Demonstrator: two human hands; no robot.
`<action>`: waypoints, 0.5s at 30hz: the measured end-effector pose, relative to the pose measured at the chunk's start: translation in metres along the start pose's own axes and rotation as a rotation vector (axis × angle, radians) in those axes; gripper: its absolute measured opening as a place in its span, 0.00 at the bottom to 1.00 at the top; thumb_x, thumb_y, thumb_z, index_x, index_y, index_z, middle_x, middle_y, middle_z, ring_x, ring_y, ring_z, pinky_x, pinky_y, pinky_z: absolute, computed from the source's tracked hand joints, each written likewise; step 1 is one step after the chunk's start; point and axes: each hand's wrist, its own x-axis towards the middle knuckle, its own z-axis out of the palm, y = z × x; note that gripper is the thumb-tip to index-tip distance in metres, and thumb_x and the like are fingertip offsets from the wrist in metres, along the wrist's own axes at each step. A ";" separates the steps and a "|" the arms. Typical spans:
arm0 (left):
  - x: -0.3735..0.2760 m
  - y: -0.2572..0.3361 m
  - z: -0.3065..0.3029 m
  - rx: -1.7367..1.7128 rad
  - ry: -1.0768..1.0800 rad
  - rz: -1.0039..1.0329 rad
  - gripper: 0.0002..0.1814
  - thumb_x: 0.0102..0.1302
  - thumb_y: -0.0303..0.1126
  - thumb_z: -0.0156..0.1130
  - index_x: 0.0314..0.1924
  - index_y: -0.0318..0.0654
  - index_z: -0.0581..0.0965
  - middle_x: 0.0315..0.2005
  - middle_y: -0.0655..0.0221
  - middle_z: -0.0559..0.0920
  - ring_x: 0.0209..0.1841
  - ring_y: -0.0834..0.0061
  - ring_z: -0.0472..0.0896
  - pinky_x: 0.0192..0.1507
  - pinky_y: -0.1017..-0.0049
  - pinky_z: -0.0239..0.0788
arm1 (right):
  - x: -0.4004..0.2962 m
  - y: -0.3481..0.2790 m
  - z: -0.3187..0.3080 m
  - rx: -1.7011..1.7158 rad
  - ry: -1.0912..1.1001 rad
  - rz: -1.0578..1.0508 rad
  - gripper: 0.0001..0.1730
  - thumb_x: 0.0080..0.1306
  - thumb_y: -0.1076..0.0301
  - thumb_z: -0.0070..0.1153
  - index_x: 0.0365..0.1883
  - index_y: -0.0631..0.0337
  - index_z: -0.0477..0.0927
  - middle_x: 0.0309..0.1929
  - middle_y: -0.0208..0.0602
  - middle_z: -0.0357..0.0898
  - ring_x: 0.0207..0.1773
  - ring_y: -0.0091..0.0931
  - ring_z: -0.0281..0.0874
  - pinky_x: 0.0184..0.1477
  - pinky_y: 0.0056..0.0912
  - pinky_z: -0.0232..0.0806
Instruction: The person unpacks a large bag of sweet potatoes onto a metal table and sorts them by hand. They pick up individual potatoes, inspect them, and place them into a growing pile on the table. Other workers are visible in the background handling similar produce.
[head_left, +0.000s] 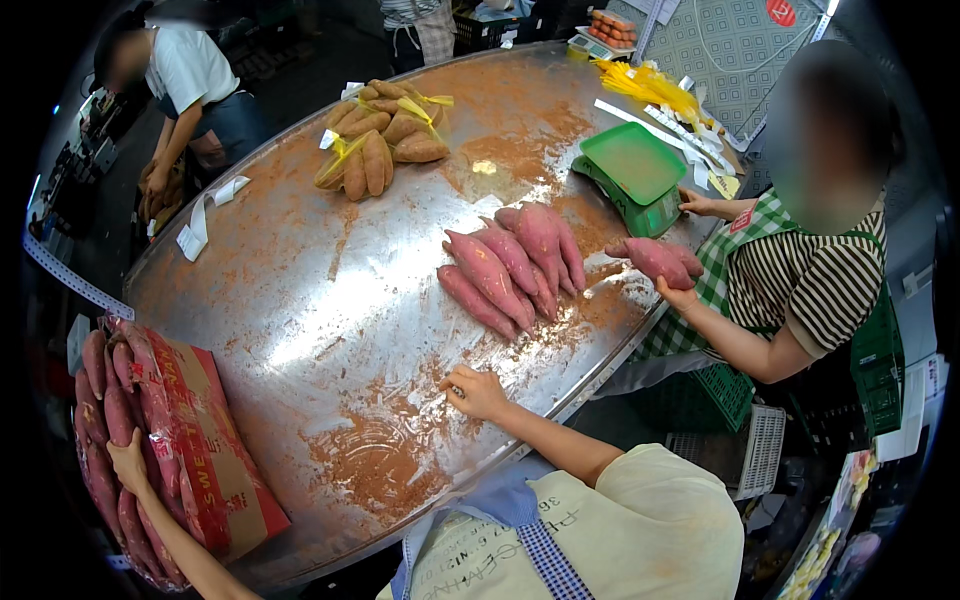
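Observation:
My left hand (129, 463) is at the left, its fingers round the lower end of a reddish-purple sweet potato (118, 411) in an open cardboard box (225, 442). The box is red and brown, bears writing and is lined with clear plastic film. Several more sweet potatoes lie in it. My right hand (475, 391) is over the near part of the metal table, fingers curled. A small greyish spot shows at those fingers; whether it is something held cannot be made out. Beyond that hand lies a pile of pink sweet potatoes (510, 262).
Across the soil-smeared metal table (300, 292) are yellow net bags of brown sweet potatoes (390, 135). A green scale (637, 165) stands at the right. A co-worker in a checked apron (709, 292) touches it and holds sweet potatoes (660, 261). Paper strips (199, 225) lie at the far edge.

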 end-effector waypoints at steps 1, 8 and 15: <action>-0.001 -0.001 0.000 0.003 0.014 0.001 0.48 0.51 0.61 0.64 0.67 0.43 0.61 0.58 0.50 0.73 0.60 0.49 0.71 0.61 0.58 0.62 | 0.001 -0.001 -0.001 0.005 -0.001 0.002 0.03 0.56 0.65 0.58 0.29 0.48 0.82 0.30 0.26 0.77 0.24 0.29 0.76 0.24 0.33 0.68; 0.017 -0.019 0.019 -0.028 0.056 0.040 0.48 0.51 0.61 0.64 0.66 0.42 0.61 0.57 0.49 0.74 0.59 0.49 0.72 0.60 0.57 0.63 | -0.001 0.004 0.004 -0.014 -0.023 0.001 0.03 0.57 0.63 0.58 0.30 0.46 0.80 0.32 0.23 0.76 0.25 0.28 0.78 0.25 0.34 0.70; 0.023 -0.025 0.026 -0.047 0.066 0.053 0.48 0.52 0.60 0.64 0.67 0.41 0.61 0.58 0.49 0.73 0.60 0.48 0.71 0.60 0.57 0.62 | -0.001 0.003 0.003 -0.006 -0.026 0.000 0.03 0.57 0.63 0.59 0.29 0.47 0.81 0.32 0.24 0.77 0.25 0.29 0.78 0.25 0.34 0.70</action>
